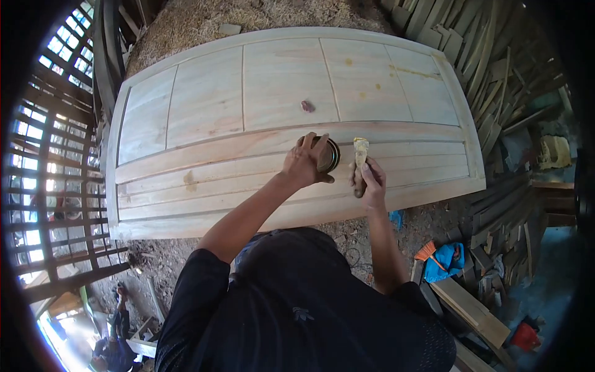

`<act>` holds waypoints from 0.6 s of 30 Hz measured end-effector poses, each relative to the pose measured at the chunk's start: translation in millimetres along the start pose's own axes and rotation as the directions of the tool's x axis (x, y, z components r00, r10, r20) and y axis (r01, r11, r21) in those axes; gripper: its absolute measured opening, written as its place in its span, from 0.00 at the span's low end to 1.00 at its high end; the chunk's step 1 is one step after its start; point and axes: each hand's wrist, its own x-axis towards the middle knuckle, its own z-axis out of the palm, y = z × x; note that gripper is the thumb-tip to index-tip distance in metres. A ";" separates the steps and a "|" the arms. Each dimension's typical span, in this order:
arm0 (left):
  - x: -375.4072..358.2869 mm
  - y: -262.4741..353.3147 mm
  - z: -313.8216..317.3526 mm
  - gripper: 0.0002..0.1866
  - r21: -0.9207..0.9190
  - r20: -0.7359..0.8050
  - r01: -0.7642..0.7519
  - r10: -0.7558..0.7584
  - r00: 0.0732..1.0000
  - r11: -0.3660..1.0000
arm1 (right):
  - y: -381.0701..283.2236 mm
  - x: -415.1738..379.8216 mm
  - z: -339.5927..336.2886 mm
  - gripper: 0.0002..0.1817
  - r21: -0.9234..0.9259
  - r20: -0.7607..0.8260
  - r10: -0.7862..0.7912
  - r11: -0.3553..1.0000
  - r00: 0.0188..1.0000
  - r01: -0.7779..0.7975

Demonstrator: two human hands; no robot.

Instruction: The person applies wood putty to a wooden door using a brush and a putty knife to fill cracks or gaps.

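Observation:
My left hand [302,164] is closed over a round tin can [333,158] with a dark, shiny rim, above the lower slats of a pale wooden door panel [204,93]. What the can contains is mostly hidden by the fingers. To its right, my right hand [372,183] grips a putty knife [361,150] by its handle, blade pointing away from me. Yellowish residue coats the blade. A small reddish-brown lump [307,106] lies on the panel beyond the can. Yellow-brown smears mark the panel's right part and its lower left slats.
Wood shavings [285,13] cover the ground beyond the panel. Stacked boards [480,80] line the right side. A blue bag [444,261] and an orange brush-like thing [426,251] lie at lower right. A slatted wall [52,161] stands left. Another person [116,341] is at lower left.

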 end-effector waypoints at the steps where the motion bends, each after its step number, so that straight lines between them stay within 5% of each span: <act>1: 8.1 4.2 1.4 0.66 0.089 0.052 0.002 -0.006 0.999 0.996 | -5.2 -3.2 8.2 0.16 0.117 -0.058 0.037 0.993 0.998 -0.030; 4: 23.6 12.9 8.2 0.62 0.196 0.151 0.005 -0.035 0.988 0.981 | -15.5 -5.8 18.4 0.17 0.261 -0.118 0.088 0.964 0.989 -0.054; 10: 23.2 -12.2 41.1 0.54 0.123 -0.105 -0.206 0.219 0.970 0.971 | -15.5 -11.9 27.3 0.17 0.341 -0.137 0.237 0.923 0.962 -0.179; 14: 22.3 -13.2 37.1 0.55 0.105 -0.114 -0.204 0.216 0.970 0.973 | -23.0 -9.3 44.9 0.19 0.455 -0.005 0.231 0.867 0.973 -0.204; 18: 8.7 -21.1 28.8 0.57 0.091 -0.222 -0.214 0.230 0.948 0.972 | -42.1 2.9 86.6 0.18 0.448 -0.064 0.240 0.874 0.969 -0.187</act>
